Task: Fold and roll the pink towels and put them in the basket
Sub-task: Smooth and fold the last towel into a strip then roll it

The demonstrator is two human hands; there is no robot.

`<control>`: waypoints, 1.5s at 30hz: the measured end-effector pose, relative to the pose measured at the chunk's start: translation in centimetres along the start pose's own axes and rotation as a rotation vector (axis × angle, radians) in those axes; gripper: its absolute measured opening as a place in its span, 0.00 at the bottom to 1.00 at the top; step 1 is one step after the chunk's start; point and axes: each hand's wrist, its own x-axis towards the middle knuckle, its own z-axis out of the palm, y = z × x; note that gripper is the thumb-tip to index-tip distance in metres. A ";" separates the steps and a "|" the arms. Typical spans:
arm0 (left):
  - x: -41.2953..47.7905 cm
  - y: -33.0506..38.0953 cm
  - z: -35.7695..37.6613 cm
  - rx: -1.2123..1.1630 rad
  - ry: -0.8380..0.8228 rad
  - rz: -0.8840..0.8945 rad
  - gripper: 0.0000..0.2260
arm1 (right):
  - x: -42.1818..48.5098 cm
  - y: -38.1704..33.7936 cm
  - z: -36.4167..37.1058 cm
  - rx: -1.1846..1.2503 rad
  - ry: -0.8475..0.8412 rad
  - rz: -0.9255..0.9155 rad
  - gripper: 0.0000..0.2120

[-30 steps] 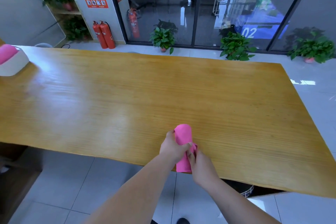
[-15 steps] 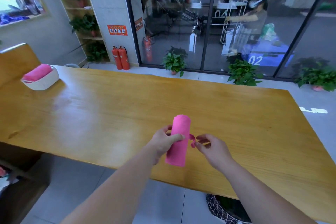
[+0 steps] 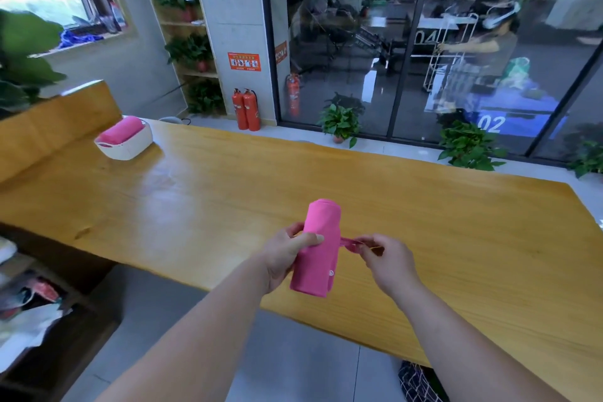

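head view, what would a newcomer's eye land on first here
The bright pink rolled towel held above the near edge of the long yellow wooden table stands out first: the left hand grips its side while the right hand pinches a thin pink loop sticking out from it. Next is the white rounded basket at the table's far left, with a second pink towel roll lying in it.
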 end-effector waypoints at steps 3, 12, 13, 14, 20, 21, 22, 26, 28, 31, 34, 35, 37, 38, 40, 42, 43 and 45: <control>-0.5 0.5 -2.5 -0.013 0.014 0.005 0.36 | 0.2 -1.5 0.4 0.076 -0.045 0.006 0.11; -1.8 1.1 -6.5 -0.034 0.010 0.000 0.31 | -0.4 -7.4 1.2 0.608 -0.238 -0.032 0.10; -2.0 1.2 -6.6 -0.046 -0.006 0.001 0.30 | -0.4 -7.9 1.6 0.732 -0.242 -0.014 0.10; -2.1 1.2 -6.7 -0.061 -0.023 0.001 0.29 | -0.5 -8.3 2.0 0.836 -0.242 0.003 0.10; -2.8 1.2 -7.1 -0.051 -0.042 0.028 0.28 | -0.5 -9.5 3.8 0.998 -0.210 0.077 0.14; -2.8 1.2 -7.2 -0.018 -0.042 0.049 0.28 | -0.5 -9.4 4.1 0.945 -0.205 0.084 0.14; -2.9 1.3 -7.3 0.046 -0.042 0.079 0.29 | -0.4 -9.2 4.2 0.915 -0.201 0.096 0.14; -3.7 1.3 -6.5 0.414 -0.020 0.270 0.39 | -0.2 -8.2 4.7 1.018 -0.128 0.245 0.15; -4.1 0.8 -6.2 0.625 -0.003 0.439 0.40 | -0.2 -8.0 4.8 1.085 -0.102 0.302 0.15; -4.2 -0.4 -6.4 1.134 0.063 0.588 0.43 | -0.5 -8.0 4.9 1.052 -0.138 0.288 0.15; -4.4 -1.5 -6.5 1.416 0.144 0.615 0.43 | -0.9 -9.0 4.8 0.864 -0.191 0.177 0.15; -4.3 -1.7 -6.5 1.430 0.161 0.605 0.43 | -1.2 -9.5 4.7 0.777 -0.208 0.125 0.14; -4.3 -1.5 -6.6 1.427 0.182 0.556 0.42 | -1.8 -10.5 4.7 0.610 -0.241 0.006 0.13; -4.2 -1.3 -6.7 1.407 0.191 0.524 0.42 | -2.2 -11.0 4.7 0.543 -0.256 -0.053 0.13; -4.1 -0.9 -6.9 1.293 0.195 0.477 0.41 | -3.0 -11.6 4.8 0.444 -0.277 -0.160 0.14; -4.1 -0.5 -7.4 1.127 0.209 0.461 0.39 | -3.5 -11.7 5.0 0.392 -0.277 -0.222 0.14; -4.1 -0.3 -7.7 1.049 0.223 0.444 0.38 | -3.7 -11.4 5.0 0.397 -0.272 -0.222 0.14; -4.1 0.1 -8.4 0.924 0.270 0.393 0.38 | -3.9 -10.7 5.4 0.437 -0.262 -0.188 0.14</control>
